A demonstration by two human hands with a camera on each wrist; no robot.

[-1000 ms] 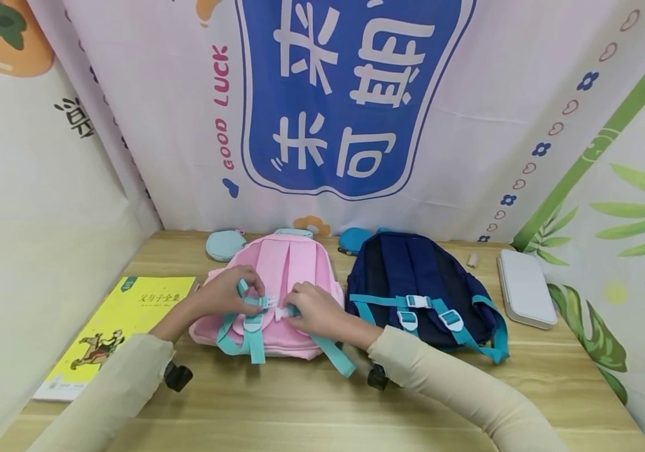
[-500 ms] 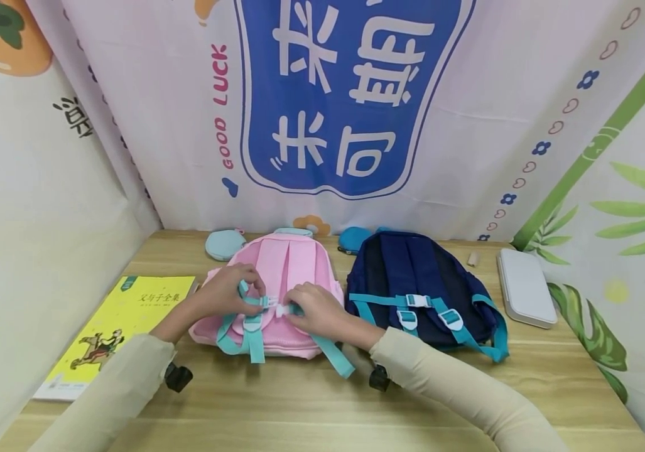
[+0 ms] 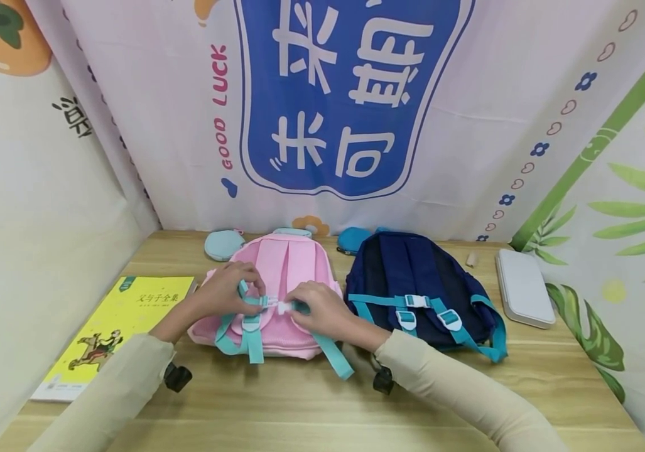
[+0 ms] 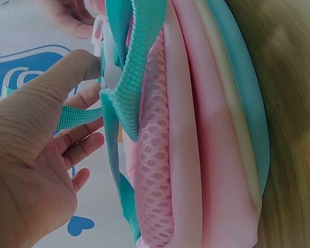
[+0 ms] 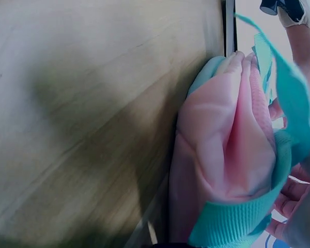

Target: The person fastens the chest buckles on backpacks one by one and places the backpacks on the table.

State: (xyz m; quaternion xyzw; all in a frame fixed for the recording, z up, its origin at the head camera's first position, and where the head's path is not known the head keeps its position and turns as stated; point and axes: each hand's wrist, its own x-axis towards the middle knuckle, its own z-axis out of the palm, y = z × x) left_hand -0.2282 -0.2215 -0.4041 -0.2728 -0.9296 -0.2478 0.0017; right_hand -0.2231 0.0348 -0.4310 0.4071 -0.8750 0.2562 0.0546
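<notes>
A pink backpack (image 3: 286, 251) lies with its back panel and shoulder straps up. Over its middle, my left hand (image 3: 230, 290) pinches a teal strap at the white buckle half (image 3: 270, 302); the left wrist view shows thumb and fingers around that teal strap (image 4: 80, 118). From the other side, my right hand (image 3: 322, 312) pinches the other white buckle half (image 3: 284, 307) on its teal strap. The two halves lie end to end, very close together. Loose strap ends hang toward the front. In the right wrist view, a teal strap (image 5: 294, 103) partly covers the right hand.
To the right lies a navy backpack (image 3: 395, 257) with its white buckle (image 3: 418, 301) fastened. A yellow book (image 3: 130, 314) is at left, a white case (image 3: 525, 287) at far right. Small pouches, light blue (image 3: 224, 245) and blue (image 3: 352, 240), sit behind, before a printed curtain (image 3: 186, 125).
My right hand has shifted slightly on its buckle half, its fingers drawn a little back along the strap. The left hand keeps its place, and the backpacks have not moved.
</notes>
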